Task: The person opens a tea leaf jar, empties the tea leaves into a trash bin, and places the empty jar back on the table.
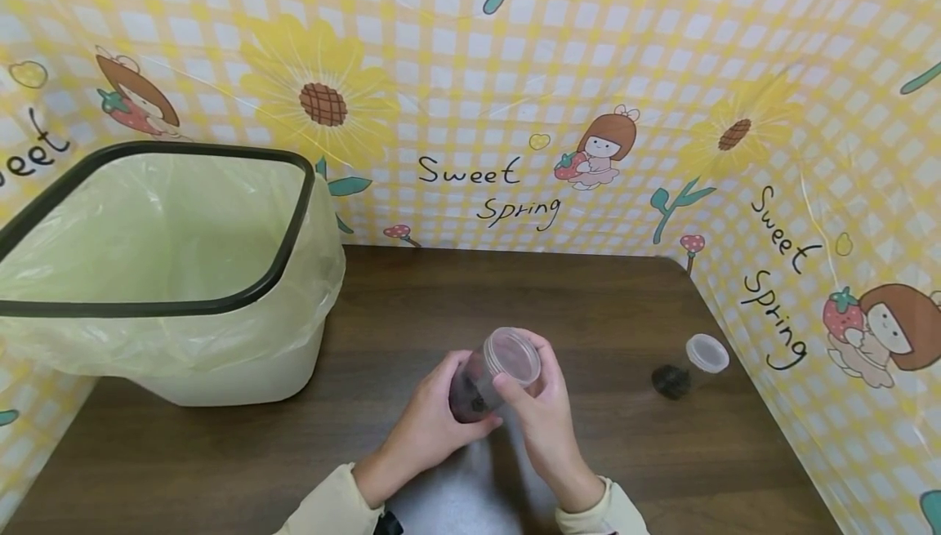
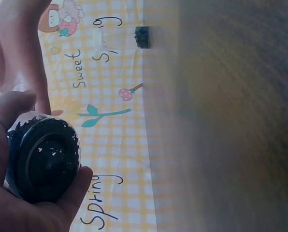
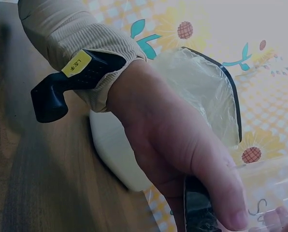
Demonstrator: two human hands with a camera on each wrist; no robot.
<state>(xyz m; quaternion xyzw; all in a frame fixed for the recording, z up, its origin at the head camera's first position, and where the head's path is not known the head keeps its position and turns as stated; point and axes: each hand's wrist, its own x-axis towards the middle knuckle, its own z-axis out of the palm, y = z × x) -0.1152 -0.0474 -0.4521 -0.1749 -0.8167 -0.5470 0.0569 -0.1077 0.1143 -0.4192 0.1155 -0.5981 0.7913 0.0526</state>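
Observation:
A clear plastic jar (image 1: 470, 384) is tilted above the table in front of me, with dark, flaky contents gathered at its base. My left hand (image 1: 430, 416) grips its lower body, thumb and fingers wrapped around the sides. At the upper end, my right hand (image 1: 544, 412) holds the translucent lid (image 1: 515, 355) between thumb and fingers. From the left wrist view, the dark base (image 2: 50, 159) faces the camera between the left fingers. The right wrist view shows the left hand (image 3: 182, 130) around the dark end, with the clear wall (image 3: 265, 188) beyond.
A white bin (image 1: 243, 384) with a pale yellow liner (image 1: 169, 225) and a black rim ring stands on the left. Near the right edge of the brown table (image 1: 588, 298) lies another clear jar (image 1: 707, 355) with dark contents. Patterned sheeting (image 1: 470, 94) surrounds the back and sides.

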